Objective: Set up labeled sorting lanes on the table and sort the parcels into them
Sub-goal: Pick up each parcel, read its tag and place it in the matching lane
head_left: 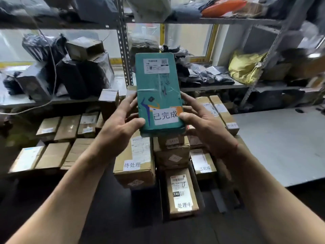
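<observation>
- The metal shelving fills the back of your view; its boards carry black plastic-wrapped bundles, grey mailer bags and a yellow bag; an orange packet lies on the top board at the right.
- The grey table runs off to your right, its bare top showing beside the stacked boxes.
- Rows of brown cartons lie to your left, below the shelves, set side by side with white labels on top.
- A brown box sits just under your hands, with a white slip reading 待处理 on its near end; to its right a narrower box bears an X46 sticker and a slip reading 处理中; further right another carton carries a slip reading 已完成; two long cartons lie against the table's edge.
- The teal parcel is held up in front of you, above the brown boxes and clear of them, standing on its short end and tilted slightly; a white shipping label sits near its top, and a white slip reading 已完成 is stuck near its bottom.
- Your left hand grasps the parcel's left edge, thumb curled over the front near the lower corner, fingers along the side.
- Your right hand grasps the right edge, its thumb pressed on the end of the white slip.
</observation>
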A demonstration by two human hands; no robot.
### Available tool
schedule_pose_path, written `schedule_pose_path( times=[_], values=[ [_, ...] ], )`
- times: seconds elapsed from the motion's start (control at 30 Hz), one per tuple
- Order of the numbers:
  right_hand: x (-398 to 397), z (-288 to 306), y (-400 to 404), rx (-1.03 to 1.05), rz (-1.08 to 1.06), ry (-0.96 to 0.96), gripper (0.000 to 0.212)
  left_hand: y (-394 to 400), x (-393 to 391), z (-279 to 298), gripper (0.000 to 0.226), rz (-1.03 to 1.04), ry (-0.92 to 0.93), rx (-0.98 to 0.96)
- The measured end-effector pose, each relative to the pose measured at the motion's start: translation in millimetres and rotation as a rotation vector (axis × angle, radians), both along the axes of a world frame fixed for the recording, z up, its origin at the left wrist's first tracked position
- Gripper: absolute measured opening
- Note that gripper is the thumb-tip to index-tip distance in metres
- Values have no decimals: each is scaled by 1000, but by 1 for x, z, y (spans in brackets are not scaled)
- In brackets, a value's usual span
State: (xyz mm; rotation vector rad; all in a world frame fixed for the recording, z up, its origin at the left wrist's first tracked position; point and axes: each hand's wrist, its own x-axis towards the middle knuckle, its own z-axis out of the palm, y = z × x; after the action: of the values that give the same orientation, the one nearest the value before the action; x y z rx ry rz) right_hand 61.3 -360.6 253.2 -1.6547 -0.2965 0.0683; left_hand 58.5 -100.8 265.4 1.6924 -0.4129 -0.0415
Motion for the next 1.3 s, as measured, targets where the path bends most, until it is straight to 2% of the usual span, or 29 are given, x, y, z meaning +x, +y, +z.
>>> schedule_pose_path(
  times=[0.2, 0.37, 0.5, 0.63, 0.77, 1.07, 1.17, 1.3],
  values=[
    [3, -8, -100, 47, -81, 9, 54, -103, 18, 6, 64, -35, -11, 59],
    [34, -25, -179, 35, -91, 62, 54, -189, 42, -4, 59, 66, -40, 216],
    [74, -45, -220, -72, -85, 127, 60, -237, 66, -19, 58, 174, -11, 346],
    [109, -60, -232, -89, -72, 202, 49, -259, 93, -39, 57, 227, 92, 375],
    [140, -77, -229, -121, -52, 297, 51, -274, 121, -63, 42, 308, 169, 380],
    [182, -102, -216, -321, -33, 386, 53, -281, 162, -106, 44, 366, 306, 521],
    [185, -109, -221, -324, -31, 374, 52, -282, 165, -115, 56, 364, 289, 478],
    [188, -114, -229, -259, -50, 387, 55, -283, 164, -121, 54, 466, 326, 278]
  ],
)
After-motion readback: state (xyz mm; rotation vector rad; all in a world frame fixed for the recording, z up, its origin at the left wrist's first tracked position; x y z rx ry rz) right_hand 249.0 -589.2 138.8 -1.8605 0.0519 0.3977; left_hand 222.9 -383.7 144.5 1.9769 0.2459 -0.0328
